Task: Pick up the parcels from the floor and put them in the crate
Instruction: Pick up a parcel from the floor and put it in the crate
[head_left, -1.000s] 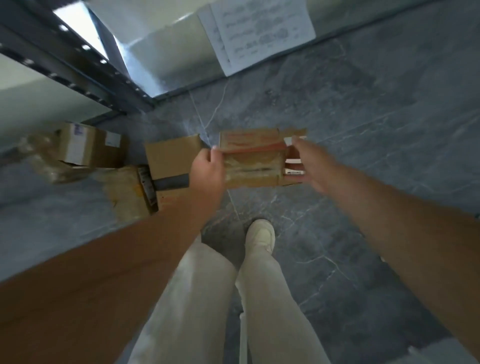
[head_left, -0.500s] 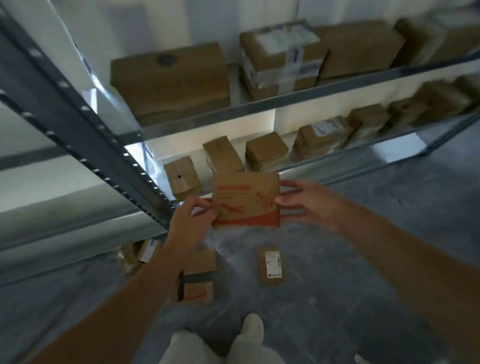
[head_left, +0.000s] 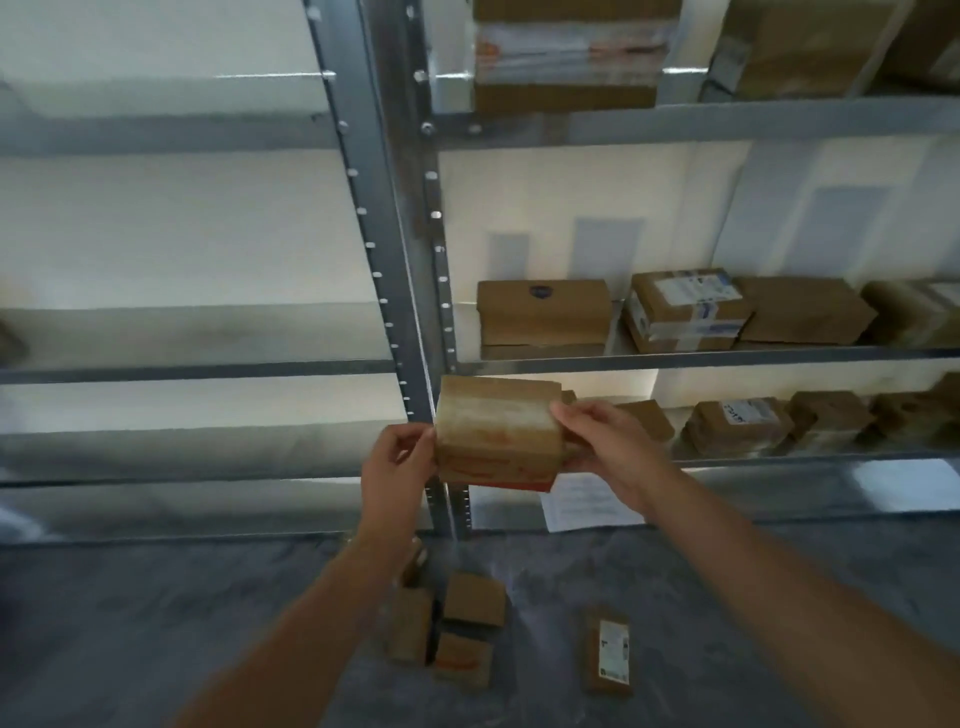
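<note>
I hold a brown cardboard parcel with red print (head_left: 496, 434) in front of me at chest height, in both hands. My left hand (head_left: 397, 467) pinches its left edge and my right hand (head_left: 602, 441) grips its right side. On the grey floor below lie a cluster of small brown parcels (head_left: 457, 631) and, to their right, a single flat parcel with a white label (head_left: 608, 652). No crate is in view.
A metal shelving rack (head_left: 415, 291) stands straight ahead, its shelves on the right filled with brown boxes (head_left: 685, 312). A white sheet of paper (head_left: 587, 501) hangs at the rack's base. The grey floor (head_left: 156, 623) spreads left of the parcels.
The view has swung up from the floor to the rack. The parcel has risen in both hands and tilted, so its taped top face shows.
</note>
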